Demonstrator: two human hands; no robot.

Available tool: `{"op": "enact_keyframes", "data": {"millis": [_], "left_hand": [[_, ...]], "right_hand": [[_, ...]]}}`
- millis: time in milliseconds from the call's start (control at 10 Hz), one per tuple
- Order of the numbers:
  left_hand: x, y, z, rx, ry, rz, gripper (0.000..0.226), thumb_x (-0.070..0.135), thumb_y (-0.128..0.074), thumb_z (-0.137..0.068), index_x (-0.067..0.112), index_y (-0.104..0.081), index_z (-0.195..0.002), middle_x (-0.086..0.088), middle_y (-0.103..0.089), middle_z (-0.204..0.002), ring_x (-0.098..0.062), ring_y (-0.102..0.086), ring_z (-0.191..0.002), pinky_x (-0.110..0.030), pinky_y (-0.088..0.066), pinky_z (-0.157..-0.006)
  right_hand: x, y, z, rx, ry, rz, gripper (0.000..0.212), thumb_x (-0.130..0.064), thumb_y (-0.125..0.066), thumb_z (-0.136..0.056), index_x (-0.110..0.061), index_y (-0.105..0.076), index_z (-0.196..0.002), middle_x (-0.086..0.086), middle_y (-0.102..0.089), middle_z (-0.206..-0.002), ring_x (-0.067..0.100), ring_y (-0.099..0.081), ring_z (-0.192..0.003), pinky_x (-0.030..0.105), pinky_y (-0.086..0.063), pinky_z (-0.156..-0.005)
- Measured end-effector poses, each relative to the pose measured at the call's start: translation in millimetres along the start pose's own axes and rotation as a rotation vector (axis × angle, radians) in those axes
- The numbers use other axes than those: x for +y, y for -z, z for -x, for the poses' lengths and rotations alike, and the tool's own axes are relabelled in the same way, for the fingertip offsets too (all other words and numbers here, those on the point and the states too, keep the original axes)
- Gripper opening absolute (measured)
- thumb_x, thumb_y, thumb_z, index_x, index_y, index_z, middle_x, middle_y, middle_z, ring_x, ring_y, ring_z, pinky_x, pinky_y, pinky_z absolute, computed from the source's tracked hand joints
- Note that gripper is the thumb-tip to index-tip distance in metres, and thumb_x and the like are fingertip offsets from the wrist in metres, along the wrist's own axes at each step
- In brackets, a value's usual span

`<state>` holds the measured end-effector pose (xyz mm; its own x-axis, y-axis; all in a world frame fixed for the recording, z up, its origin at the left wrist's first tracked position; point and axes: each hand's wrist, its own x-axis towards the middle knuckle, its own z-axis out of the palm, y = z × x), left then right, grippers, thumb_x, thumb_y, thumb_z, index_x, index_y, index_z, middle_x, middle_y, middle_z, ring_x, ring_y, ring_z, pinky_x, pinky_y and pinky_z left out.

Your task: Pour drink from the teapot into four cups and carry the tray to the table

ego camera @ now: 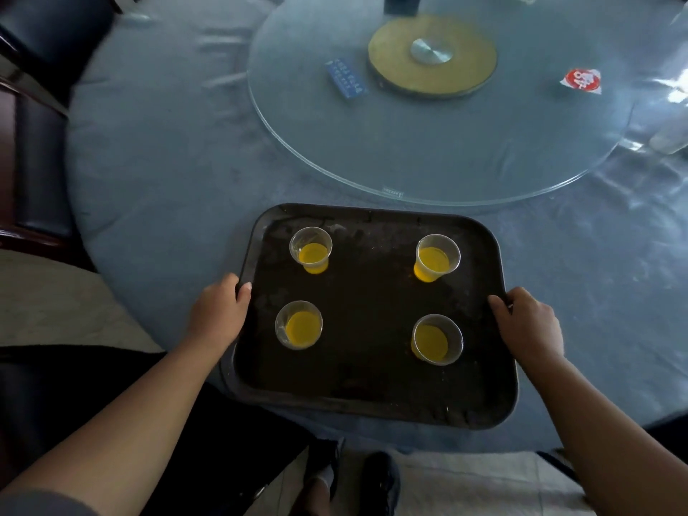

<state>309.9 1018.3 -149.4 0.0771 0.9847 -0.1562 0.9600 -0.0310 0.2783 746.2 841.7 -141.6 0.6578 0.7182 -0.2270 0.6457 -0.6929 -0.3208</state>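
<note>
A black rectangular tray (368, 400) sits over the near edge of a round table (156, 154) covered in blue cloth. Several clear plastic cups stand on it, each part full of yellow drink: far left cup (311, 250), far right cup (436, 258), near left cup (298, 325), near right cup (436, 339). My left hand (219, 310) grips the tray's left rim, thumb over the edge. My right hand (528, 322) grips the right rim the same way. No teapot is in view.
A round glass turntable (335, 150) on a gold hub (432, 55) fills the table's middle, with a blue packet (345, 78) and a red-and-white packet (581, 80) on it. Dark chairs (41, 173) stand at the left. My feet (379, 482) show below the tray.
</note>
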Motion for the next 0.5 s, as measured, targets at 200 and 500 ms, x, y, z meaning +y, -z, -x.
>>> {"op": "enact_keyframes", "data": {"millis": [200,500], "left_hand": [[-1.9,30.3,48.8,-0.022,0.045,-0.035,0.019,0.028,-0.058,-0.102,0.012,-0.063,-0.093,-0.007,-0.062,-0.084,-0.022,-0.049,-0.075,-0.036,-0.039,-0.065],[30.5,64.9,146.1,-0.020,-0.060,-0.014,0.014,0.029,-0.059,-0.102,0.023,-0.057,-0.089,0.007,-0.058,-0.083,-0.011,-0.055,-0.075,-0.025,-0.039,-0.062]], "right_hand": [[1.2,31.6,27.9,-0.027,0.064,0.032,0.024,-0.033,-0.050,-0.097,-0.018,-0.061,-0.082,0.004,-0.061,-0.079,0.022,-0.058,-0.066,0.035,-0.051,-0.061],[-8.1,56.7,96.8,-0.154,0.172,0.044,0.020,-0.034,-0.049,-0.095,-0.020,-0.060,-0.085,0.002,-0.062,-0.077,0.019,-0.062,-0.069,0.039,-0.058,-0.068]]}}
